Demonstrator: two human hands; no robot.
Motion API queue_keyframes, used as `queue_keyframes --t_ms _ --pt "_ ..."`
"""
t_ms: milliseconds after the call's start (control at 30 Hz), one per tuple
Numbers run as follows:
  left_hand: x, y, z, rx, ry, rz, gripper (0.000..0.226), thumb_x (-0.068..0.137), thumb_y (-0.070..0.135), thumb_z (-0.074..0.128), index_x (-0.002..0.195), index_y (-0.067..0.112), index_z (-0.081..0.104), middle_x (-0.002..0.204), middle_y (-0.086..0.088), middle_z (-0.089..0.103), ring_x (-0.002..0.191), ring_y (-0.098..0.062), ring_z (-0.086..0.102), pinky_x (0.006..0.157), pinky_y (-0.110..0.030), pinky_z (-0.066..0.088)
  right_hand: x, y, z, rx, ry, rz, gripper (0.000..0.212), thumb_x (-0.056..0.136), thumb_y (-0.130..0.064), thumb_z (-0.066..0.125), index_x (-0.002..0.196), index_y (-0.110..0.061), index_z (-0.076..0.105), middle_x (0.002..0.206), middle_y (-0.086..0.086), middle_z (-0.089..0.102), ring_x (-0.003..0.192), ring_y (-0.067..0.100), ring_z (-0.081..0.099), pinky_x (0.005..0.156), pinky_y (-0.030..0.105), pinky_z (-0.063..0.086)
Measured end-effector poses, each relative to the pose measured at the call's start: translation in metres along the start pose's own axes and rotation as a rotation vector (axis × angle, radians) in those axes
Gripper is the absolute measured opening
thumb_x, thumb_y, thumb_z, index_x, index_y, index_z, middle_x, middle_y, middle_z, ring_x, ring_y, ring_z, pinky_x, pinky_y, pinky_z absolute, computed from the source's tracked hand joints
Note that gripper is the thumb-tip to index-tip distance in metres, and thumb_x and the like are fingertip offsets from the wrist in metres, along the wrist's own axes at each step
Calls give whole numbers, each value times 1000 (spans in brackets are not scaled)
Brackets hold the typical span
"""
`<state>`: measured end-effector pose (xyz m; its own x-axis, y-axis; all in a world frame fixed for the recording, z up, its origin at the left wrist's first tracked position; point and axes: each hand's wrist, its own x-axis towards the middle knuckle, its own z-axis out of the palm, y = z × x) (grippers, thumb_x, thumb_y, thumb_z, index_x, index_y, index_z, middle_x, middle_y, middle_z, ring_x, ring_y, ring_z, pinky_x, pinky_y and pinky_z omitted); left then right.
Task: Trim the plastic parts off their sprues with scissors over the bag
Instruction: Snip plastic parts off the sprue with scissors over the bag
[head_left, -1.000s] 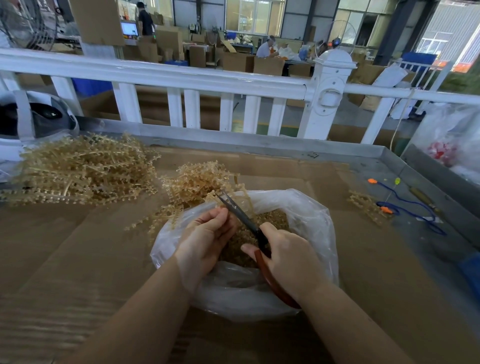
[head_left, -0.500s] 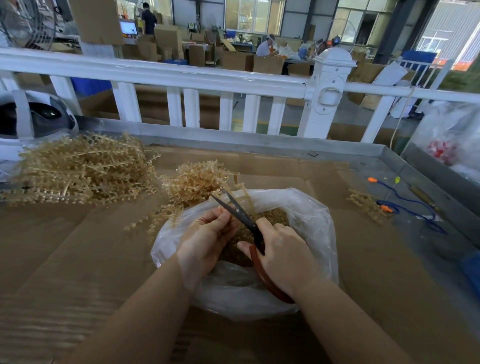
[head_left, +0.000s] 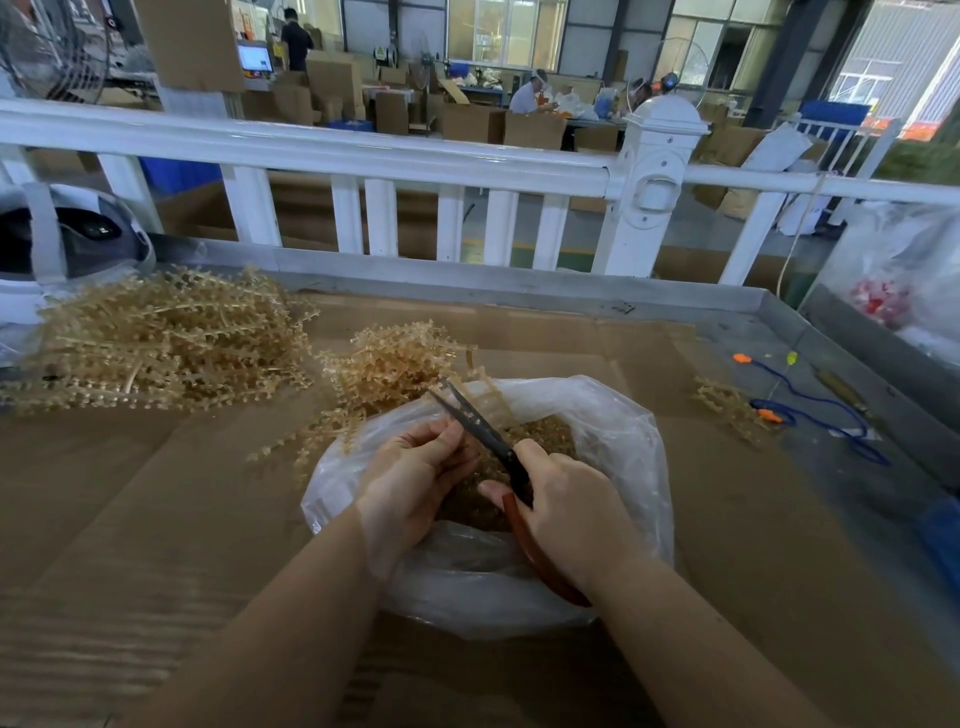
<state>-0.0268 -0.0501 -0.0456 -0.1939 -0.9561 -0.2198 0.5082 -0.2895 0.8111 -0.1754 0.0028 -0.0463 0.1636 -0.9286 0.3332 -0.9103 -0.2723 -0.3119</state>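
A clear plastic bag (head_left: 628, 467) lies open on the cardboard-covered table, holding a heap of small tan cut parts (head_left: 545, 436). My right hand (head_left: 566, 514) grips red-handled scissors (head_left: 483, 431), whose dark blades stand slightly apart and point up-left over the bag. My left hand (head_left: 415, 478) pinches a tan plastic sprue (head_left: 485, 397) that rises between the blades above the bag's far rim. The part of the sprue inside my fingers is hidden.
A big pile of tan sprues (head_left: 156, 338) lies at the far left and a smaller pile (head_left: 395, 358) just behind the bag. A few sprues (head_left: 727, 402), a blue cord (head_left: 810, 405) and orange bits lie at right. A white railing (head_left: 363, 150) borders the table's far side.
The scissor blades have gone from nearly together to slightly apart around the sprue. Both hands stay over the bag, barely shifted.
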Motion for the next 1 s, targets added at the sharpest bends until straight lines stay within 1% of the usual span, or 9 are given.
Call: queue_keyframes --t_ms 333,467,533,600,667,733,833,900,1000 --pt "0 -1 -1 29 -14 0 18 90 -1 53 73 4 57 56 -3 62 53 -10 62 60 -21 57 -1 3 1 -19 24 -26 36 94 -55 40 101 -22 49 78 -4 62 70 11 60 65 23 51" --pt "0 -1 -1 5 -35 -4 16 87 -2 55 74 5 58 63 -6 63 56 -11 63 59 -22 57 0 1 -2 90 78 25 33 90 -57 45 94 -25 51 74 -10 59 65 2 55 60 11 42" --pt "-1 -2 -3 -1 -58 18 10 86 -3 55 84 6 59 66 -4 64 58 -11 64 60 -22 57 2 -1 -4 149 88 75 30 91 -55 48 92 -25 52 71 -13 56 63 0 54 59 10 41" --pt "-1 -3 -5 -5 -83 38 15 87 -5 54 95 7 59 68 -3 66 60 -11 65 60 -22 57 3 -2 -5 159 58 109 30 91 -54 48 93 -24 52 72 -12 57 66 2 55 62 11 42" --pt "-3 -2 -6 7 -118 30 18 85 -5 54 90 8 65 70 -4 67 61 -12 66 59 -22 56 3 -2 -5 118 30 116 33 91 -56 47 96 -24 54 78 -9 61 72 6 58 65 15 44" --pt "-3 -1 -7 -4 -127 10 20 79 -3 59 76 11 72 70 -4 69 62 -12 67 59 -22 56 1 -3 -5 97 34 111 33 91 -56 48 96 -24 54 79 -9 61 74 8 59 67 17 44" --pt "-2 0 -6 -13 -95 -5 11 70 14 66 66 16 76 69 -2 68 63 -11 68 60 -22 55 0 -4 -5 95 29 103 35 90 -57 47 99 -24 55 82 -7 64 77 10 61 71 23 50" --pt "0 -1 -6 -14 -58 -8 13 70 20 67 62 16 75 64 -1 67 60 -10 66 58 -21 55 0 -4 -5 96 30 102 36 89 -58 47 98 -24 55 82 -7 64 78 10 61 72 25 51" --pt "1 -2 -4 -47 -8 -16 10 68 14 66 61 10 72 60 -4 65 57 -10 65 57 -20 55 -1 -3 -7 131 30 117 33 89 -57 49 92 -25 53 78 -9 61 74 7 59 67 19 47"
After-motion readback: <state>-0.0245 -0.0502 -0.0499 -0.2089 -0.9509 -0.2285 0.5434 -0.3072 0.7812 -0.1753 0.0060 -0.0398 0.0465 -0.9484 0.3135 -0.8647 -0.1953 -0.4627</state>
